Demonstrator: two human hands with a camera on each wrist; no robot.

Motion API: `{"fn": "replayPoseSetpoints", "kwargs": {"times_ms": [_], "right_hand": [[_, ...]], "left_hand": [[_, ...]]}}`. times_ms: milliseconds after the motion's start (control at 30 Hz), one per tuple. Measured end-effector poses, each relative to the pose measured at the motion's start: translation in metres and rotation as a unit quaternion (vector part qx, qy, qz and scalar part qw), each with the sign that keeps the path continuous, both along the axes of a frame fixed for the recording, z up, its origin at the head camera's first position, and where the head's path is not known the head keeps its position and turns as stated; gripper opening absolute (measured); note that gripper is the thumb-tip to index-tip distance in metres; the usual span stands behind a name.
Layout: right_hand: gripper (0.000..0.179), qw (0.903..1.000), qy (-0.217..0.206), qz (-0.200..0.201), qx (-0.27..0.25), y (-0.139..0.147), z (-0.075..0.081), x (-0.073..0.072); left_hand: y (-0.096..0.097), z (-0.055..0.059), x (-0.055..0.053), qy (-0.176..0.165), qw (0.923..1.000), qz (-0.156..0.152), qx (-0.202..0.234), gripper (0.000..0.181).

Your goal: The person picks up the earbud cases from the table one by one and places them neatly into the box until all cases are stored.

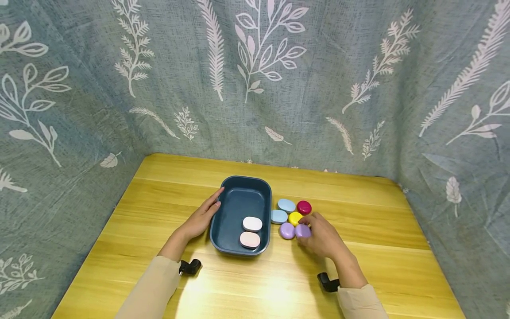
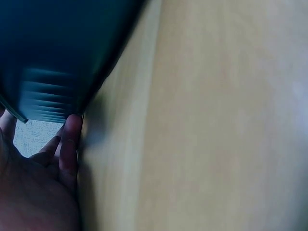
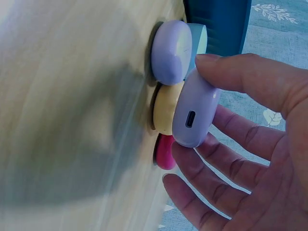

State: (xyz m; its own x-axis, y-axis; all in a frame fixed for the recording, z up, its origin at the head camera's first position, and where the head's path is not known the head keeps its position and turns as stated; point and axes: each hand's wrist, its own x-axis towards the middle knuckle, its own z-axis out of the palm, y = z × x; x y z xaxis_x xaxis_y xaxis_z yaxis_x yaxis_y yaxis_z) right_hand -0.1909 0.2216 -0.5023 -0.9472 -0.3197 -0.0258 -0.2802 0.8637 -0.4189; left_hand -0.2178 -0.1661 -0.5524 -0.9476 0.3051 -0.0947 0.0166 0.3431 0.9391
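My right hand (image 1: 323, 235) pinches a lilac earbud charging case (image 3: 198, 108) between thumb and fingertips. A small dark port shows on the case's end in the right wrist view. Close beside it lie a second lilac case (image 1: 287, 231), a yellow case (image 1: 295, 219) and a dark pink case (image 1: 304, 207). My left hand (image 1: 199, 220) rests with extended fingers against the left wall of a dark blue tub (image 1: 235, 208). Within the tub, toward its near right, a white case (image 1: 252, 224) lies just beyond a pale pink case (image 1: 249, 240).
Two light blue cases, one farther back (image 1: 286, 205) and one beside the tub's right wall (image 1: 279, 216), lie on the wooden table (image 1: 358, 204). A grey-blue curtain (image 1: 167, 66) with white leaf prints hangs behind the table and along its sides.
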Motion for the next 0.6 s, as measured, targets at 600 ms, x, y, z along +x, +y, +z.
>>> {"fn": "replayPoseSetpoints", "kwargs": {"times_ms": [600], "right_hand": [[0.039,0.9998,-0.004,0.006,-0.017,-0.011,0.012,-0.006]], "left_hand": [[0.002,0.019,0.008,-0.007,0.9999,-0.006,0.011,0.051]]}}
